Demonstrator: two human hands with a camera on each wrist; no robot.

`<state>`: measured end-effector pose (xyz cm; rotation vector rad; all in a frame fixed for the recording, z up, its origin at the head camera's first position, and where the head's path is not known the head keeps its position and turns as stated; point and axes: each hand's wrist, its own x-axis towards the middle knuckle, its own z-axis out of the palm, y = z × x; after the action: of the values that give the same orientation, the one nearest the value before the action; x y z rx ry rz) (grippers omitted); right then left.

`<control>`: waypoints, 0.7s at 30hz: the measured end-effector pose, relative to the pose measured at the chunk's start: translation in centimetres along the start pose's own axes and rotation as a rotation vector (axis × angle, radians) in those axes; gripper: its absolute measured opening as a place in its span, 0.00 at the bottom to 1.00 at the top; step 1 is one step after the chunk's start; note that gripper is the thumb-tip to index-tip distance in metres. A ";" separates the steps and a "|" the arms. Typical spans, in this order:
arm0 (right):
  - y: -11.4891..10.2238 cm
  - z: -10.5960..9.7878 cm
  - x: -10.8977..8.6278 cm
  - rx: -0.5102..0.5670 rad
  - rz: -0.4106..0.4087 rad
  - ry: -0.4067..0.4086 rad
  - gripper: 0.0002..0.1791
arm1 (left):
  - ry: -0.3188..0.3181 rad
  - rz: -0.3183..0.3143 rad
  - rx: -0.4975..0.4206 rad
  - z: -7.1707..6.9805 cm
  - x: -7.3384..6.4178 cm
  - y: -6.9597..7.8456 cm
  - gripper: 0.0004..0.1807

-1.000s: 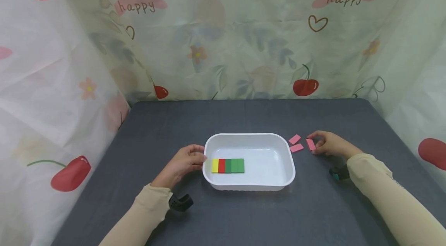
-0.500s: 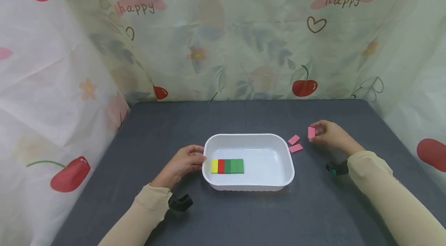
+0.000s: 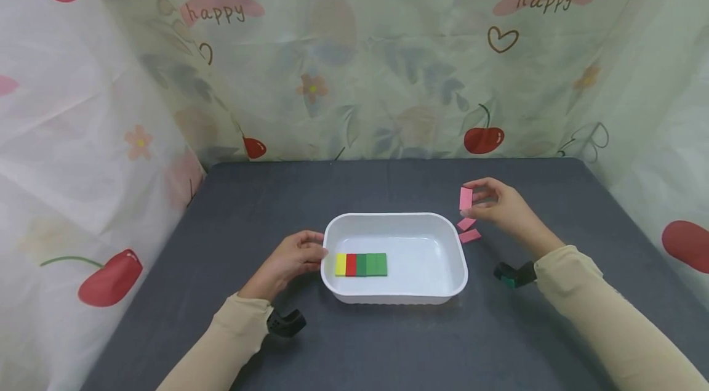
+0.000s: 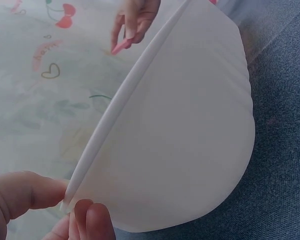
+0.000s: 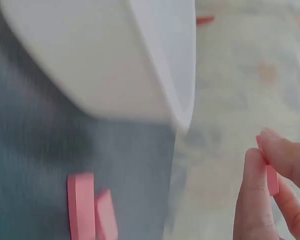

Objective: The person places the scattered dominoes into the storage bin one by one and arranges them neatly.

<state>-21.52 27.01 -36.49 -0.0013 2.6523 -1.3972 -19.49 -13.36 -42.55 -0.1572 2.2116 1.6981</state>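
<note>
My left hand (image 3: 290, 258) grips the left rim of a white plastic basin (image 3: 393, 215); in the left wrist view thumb and fingers pinch its edge (image 4: 117, 105). Inside the basin, toward the left, yellow (image 3: 340, 265), red (image 3: 351, 265) and green domino blocks (image 3: 376, 265) lie side by side in a row. A pink domino block (image 3: 466, 198) is pinched between thumb and fingers of my right hand (image 3: 506, 209), raised just beyond the basin's back right corner. The right wrist view shows this pink block (image 5: 272, 180) partly covered by fingers.
Two more pink blocks, one behind (image 3: 466, 224) and one in front (image 3: 470, 236), lie on the dark tabletop (image 3: 277, 194) close against the basin's right side. A patterned curtain (image 3: 360, 71) rises behind the table and along both sides.
My right hand has lifted a pink block from the table, turned it upright and carried it left and back, above the other two. The left hand and basin stay put.
</note>
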 end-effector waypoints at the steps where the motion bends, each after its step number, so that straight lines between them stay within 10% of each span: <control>1: -0.3 0.4 -0.1 0.014 -0.002 -0.005 0.36 | 0.001 -0.001 0.000 0.0 0.0 0.0 0.21; 21: -2.3 8.1 -2.0 0.078 0.047 -0.159 0.32 | -0.022 0.014 -0.008 0.0 0.0 -0.1 0.21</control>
<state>-18.63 19.21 -38.81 -0.0403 2.4532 -1.4213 -19.48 -13.43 -42.61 -0.1245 2.1954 1.7083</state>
